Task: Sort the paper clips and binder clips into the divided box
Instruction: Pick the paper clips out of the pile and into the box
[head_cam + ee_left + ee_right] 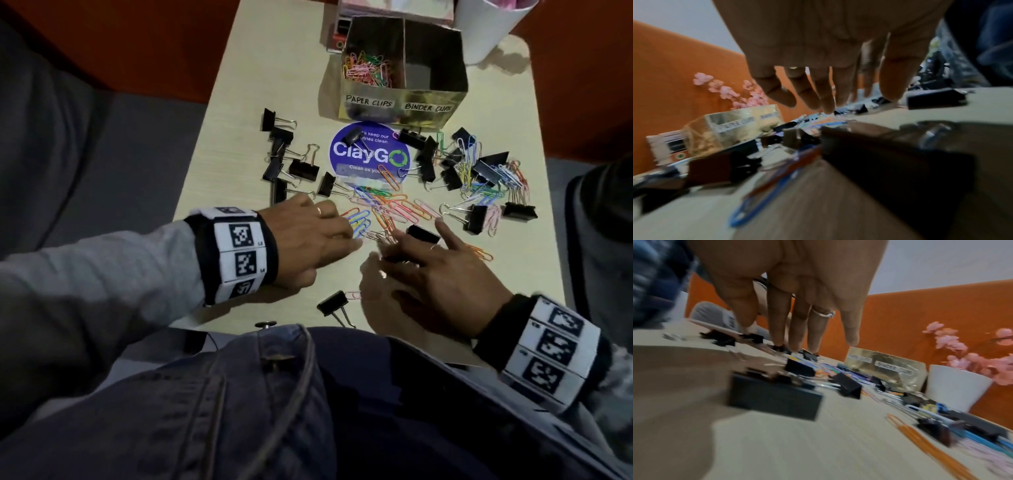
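The gold divided box (400, 102) stands at the back of the table, labelled PAPER CLIPS and BINDER CLIPS. Its left compartment holds coloured paper clips (368, 70); the right one looks bare. Black binder clips (298, 168) and coloured paper clips (383, 202) lie scattered in front. My left hand (329, 233) rests with straight fingers on the near edge of the paper clip pile. My right hand (421, 270) is spread just right of it, fingertips down among silver clips, beside a black binder clip (423, 233). Both wrist views are blurred and show straight fingers (826, 100) (795, 331) reaching to the tabletop.
A round blue ClayGo sticker (370, 154) sits mid-table. A white pot (955, 386) with pink flowers stands right of the box. A second heap of mixed clips (479, 178) lies at the right. One binder clip (332, 303) lies near the front edge, by my denim jacket.
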A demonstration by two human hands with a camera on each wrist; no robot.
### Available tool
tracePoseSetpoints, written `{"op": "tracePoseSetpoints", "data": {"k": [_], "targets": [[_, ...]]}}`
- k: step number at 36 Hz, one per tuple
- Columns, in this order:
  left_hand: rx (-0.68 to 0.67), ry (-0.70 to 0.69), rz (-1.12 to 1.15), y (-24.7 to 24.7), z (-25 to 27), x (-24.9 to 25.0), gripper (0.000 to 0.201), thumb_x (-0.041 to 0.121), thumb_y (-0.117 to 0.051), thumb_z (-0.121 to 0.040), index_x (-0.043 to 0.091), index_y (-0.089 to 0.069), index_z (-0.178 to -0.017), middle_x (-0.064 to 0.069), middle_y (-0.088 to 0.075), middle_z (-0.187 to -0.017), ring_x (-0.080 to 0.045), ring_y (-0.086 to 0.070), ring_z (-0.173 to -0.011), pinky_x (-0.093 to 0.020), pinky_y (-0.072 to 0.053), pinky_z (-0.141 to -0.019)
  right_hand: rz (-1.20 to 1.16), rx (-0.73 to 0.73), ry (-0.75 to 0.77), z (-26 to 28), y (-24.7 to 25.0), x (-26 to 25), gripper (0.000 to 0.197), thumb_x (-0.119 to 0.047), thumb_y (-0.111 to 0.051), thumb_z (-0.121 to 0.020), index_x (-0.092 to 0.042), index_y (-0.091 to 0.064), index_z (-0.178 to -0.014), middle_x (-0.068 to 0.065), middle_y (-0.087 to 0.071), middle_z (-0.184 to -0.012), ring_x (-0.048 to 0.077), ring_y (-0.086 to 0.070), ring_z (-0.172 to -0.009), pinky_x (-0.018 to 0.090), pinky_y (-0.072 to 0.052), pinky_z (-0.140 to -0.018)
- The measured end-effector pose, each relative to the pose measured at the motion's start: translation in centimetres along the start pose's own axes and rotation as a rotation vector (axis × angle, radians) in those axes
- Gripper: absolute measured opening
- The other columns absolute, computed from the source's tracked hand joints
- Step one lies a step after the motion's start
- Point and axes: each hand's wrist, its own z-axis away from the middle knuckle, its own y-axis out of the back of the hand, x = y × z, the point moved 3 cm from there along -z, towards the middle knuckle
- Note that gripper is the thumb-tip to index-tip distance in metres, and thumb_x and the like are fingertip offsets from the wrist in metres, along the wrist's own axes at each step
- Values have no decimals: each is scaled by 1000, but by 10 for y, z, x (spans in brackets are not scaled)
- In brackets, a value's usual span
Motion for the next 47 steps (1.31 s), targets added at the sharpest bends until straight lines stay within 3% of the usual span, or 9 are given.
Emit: {"op": "tracePoseSetpoints", "data": {"k": [5, 12, 16, 22, 27, 31, 34, 42, 47], "targets": [[162, 86, 161, 10, 16, -32, 57, 40, -44, -67, 19, -64, -116, -6, -64, -108, -32, -60, -91, -40, -49, -65, 33, 26, 206, 6, -16, -29, 37, -32, -38, -90, -23, -69, -109, -3, -64, -122, 15, -64, -111, 63, -31, -101], [56, 198, 439, -18, 64, -45, 45, 41, -44, -79, 21, -61, -116, -3, -57, -111, -22, -59, -94, -33, -53, -68, 194, 40, -16, -33, -9, -19, 44, -28, -38, -81, -17, -69, -111, 1, -64, -119, 19, -68, -65, 73, -32, -91], [71, 230, 522, -29, 82, -37, 46, 44, -44, -79, 29, -53, -121, 3, -52, -119, -19, -58, -101, -35, -55, -74, 165, 53, -102, -52, 3, -13, 42, -29, -64, -76, -13, -66, -115, 4, -63, -117, 18, -69, -76, 75, -29, -93], [122, 363, 525, -26, 83, -42, 54, 41, -51, -81, 25, -42, -132, 1, -49, -123, -21, -55, -105, -39, -53, -81, -20, 36, 190, -64, 8, -47, 55, -38, -46, -70, -18, -63, -118, -3, -58, -129, 14, -69, -97, 72, -21, -101], [36, 479, 466, -23, 62, -49, 51, 30, -59, -88, 28, -40, -135, 6, -43, -123, -19, -54, -100, -30, -45, -81, 43, -74, 165, -71, 5, -48, 56, -32, -29, -73, -22, -68, -112, -3, -62, -124, 14, -72, -81, 70, -29, -96], [-27, 405, 394, -24, 45, -49, 38, 29, -59, -86, 25, -50, -123, 5, -43, -118, -15, -49, -95, -24, -33, -72, 135, -212, 79, -77, 7, -31, 50, -29, -34, -88, -25, -46, -137, -4, -33, -149, 21, -59, -114, 67, -6, -108], [-46, 371, 343, -23, 34, -50, 31, 28, -60, -86, 23, -51, -115, 3, -43, -115, -19, -52, -92, -26, -33, -69, 124, -261, 29, -75, 9, -25, 49, -33, -37, -93, -29, -34, -142, -10, -21, -152, 16, -55, -118, 63, 0, -111], [-171, 240, 97, -21, 16, -43, 21, 24, -48, -92, 18, -50, -113, -1, -51, -107, -17, -47, -69, -29, -45, -61, -12, -222, 13, -64, 11, -26, 49, -37, -46, -88, -28, -44, -136, -12, -31, -149, 20, -51, -124, 56, -6, -113], [-179, 192, 98, -26, 12, -43, 24, 24, -48, -92, 19, -47, -115, -2, -52, -104, -17, -46, -64, -28, -44, -56, -125, 55, -33, -58, 22, -9, 41, -33, -51, -74, -20, -67, -109, 1, -65, -114, 20, -70, -88, 56, -45, -91]]}}
